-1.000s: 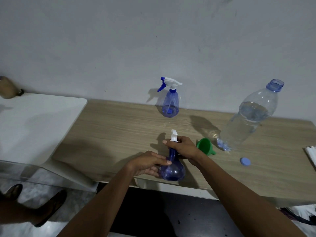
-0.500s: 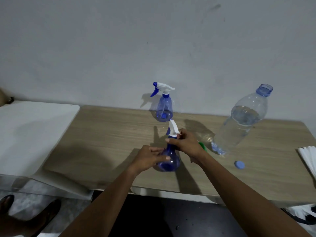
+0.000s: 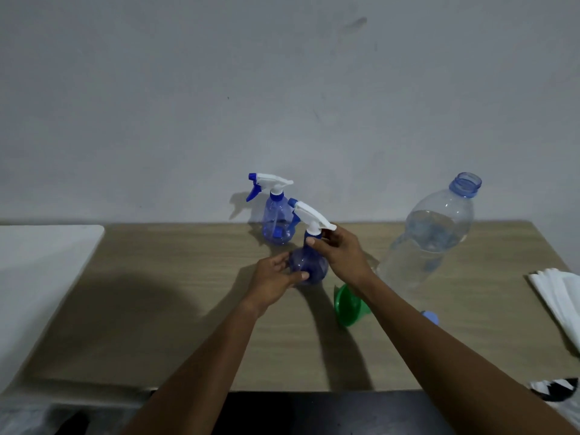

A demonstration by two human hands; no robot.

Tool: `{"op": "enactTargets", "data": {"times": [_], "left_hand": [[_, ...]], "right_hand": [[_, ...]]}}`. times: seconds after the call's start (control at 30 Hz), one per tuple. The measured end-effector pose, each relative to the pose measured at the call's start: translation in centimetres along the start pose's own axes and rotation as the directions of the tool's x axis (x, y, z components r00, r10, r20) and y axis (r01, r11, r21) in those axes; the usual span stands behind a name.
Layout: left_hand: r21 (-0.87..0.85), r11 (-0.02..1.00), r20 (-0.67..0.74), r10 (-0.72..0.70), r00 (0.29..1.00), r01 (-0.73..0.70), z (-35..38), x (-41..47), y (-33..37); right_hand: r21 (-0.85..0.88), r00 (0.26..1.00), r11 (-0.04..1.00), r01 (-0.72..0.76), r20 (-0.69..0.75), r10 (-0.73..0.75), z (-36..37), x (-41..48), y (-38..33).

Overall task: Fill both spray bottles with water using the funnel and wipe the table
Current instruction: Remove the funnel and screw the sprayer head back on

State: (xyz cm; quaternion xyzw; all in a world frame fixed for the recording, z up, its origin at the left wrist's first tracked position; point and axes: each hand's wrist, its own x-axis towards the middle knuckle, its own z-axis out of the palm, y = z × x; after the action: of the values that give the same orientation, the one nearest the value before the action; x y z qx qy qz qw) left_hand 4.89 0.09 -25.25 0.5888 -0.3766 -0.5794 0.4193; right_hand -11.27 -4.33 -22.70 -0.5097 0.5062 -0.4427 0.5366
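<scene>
Head view: gripping belly of near spray bottle [image 3: 309, 266] with left hand [image 3: 272, 280] fingers, pinching its neck with right hand [image 3: 341, 253] fingers, by green funnel [image 3: 346, 306] on worktop [image 3: 188, 277].

- A plain indoor room, most likely in a home rather than a lab or shop; which room it is cannot be told.
- A bare grey painted wall [image 3: 282, 89] with scuff marks rises straight behind the wood-grain worktop [image 3: 157, 277].
- A white surface [image 3: 37, 262] stands at the worktop's left end.
- Household things are on the worktop: a spray bottle [image 3: 277, 221] at its back edge, a second spray bottle [image 3: 309, 265] near its middle, a green funnel [image 3: 346, 306], an open water bottle [image 3: 433, 240], and a stack of white sheets [image 3: 561, 296] at its right end.
</scene>
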Motion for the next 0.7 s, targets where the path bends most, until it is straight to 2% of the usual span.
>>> {"op": "enactTargets", "data": {"times": [0.17, 0.33, 0.5, 0.7], "left_hand": [[0.025, 0.995, -0.08, 0.1, 0.992, -0.098, 1.6, 1.5, 0.2], [0.132, 0.979, -0.113, 0.171, 0.979, -0.156, 2.9, 3.3, -1.0], [0.209, 0.949, -0.209, 0.277, 0.938, -0.234, 4.5, 5.1, -1.7], [0.168, 0.956, -0.326, 0.286, 0.901, -0.242, 6.2, 7.7, -2.0]], "right_hand": [[-0.152, 0.999, 0.988, -0.038, -0.026, 0.034, -0.2, 1.2, 1.5], [-0.21, 0.994, 0.976, -0.064, -0.098, 0.044, -0.9, 3.0, 3.2], [-0.235, 0.99, 0.971, -0.03, -0.14, -0.003, -1.2, 4.7, 3.6], [-0.359, 0.992, 0.93, 0.071, -0.075, -0.105, -1.1, 7.8, 3.8]]}}
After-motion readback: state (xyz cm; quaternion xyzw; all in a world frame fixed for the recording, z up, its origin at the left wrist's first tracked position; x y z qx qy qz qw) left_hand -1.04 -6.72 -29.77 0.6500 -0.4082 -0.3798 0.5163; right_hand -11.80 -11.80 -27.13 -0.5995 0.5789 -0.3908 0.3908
